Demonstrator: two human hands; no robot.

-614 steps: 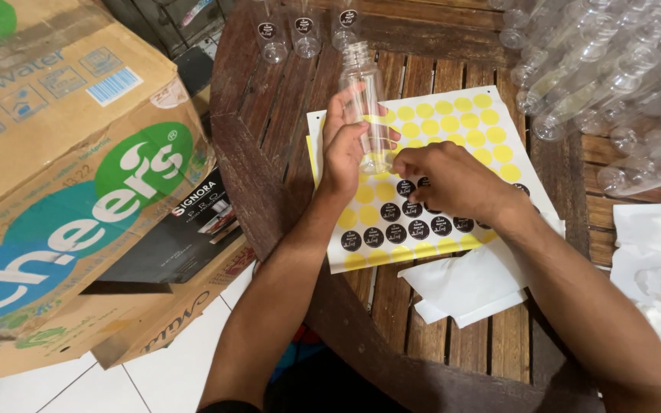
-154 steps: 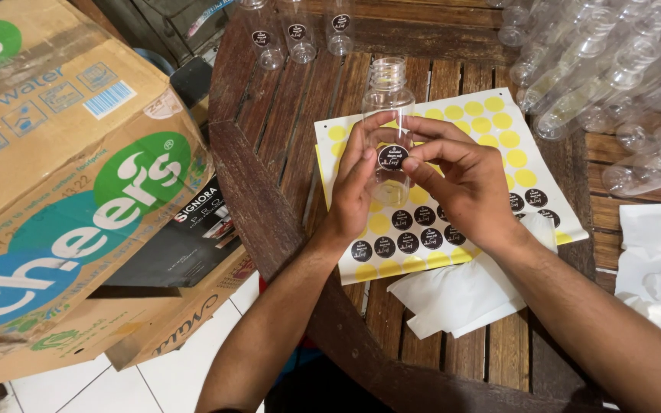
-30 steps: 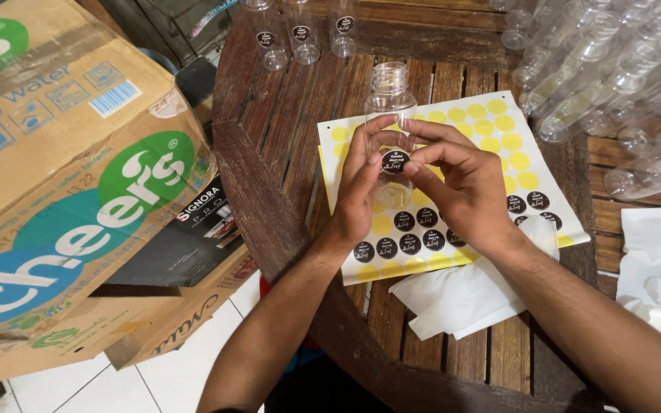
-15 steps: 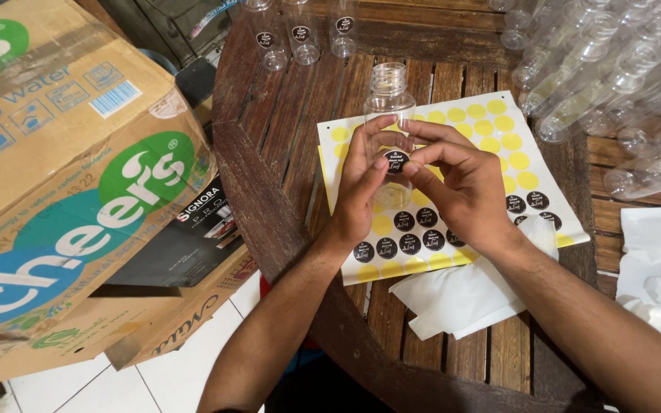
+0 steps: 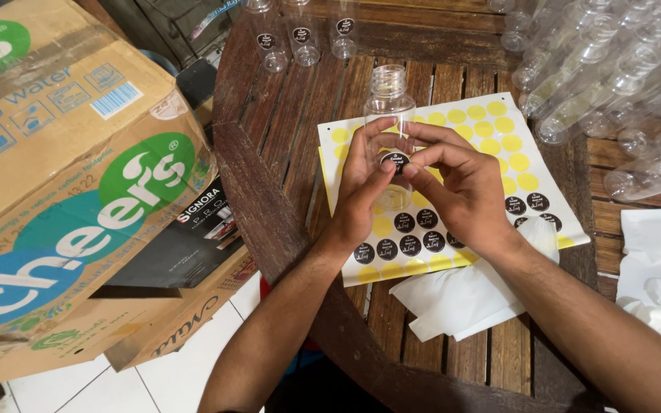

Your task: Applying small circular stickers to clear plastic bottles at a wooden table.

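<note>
Hands: our left hand (image 5: pixel 365 183) and right hand (image 5: pixel 460 187) clamp the clear bottle (image 5: pixel 389 99), thumbs on its round black sticker (image 5: pixel 394 160).
Handling: probably light, slippery; we grip mid-body.
Place: sticker sheet (image 5: pixel 499 138) at 6 o'clock.

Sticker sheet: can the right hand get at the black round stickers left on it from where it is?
Probably yes. The right hand hovers just above the sticker sheet, black stickers lie uncovered beneath it, though both hands are pressing a sticker onto the clear bottle.

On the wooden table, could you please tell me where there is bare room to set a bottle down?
Bare slats lie between the sticker sheet and the three labelled bottles, and along the table's left rim. The right side is crowded with piled empty bottles, the near edge with white paper.
</note>
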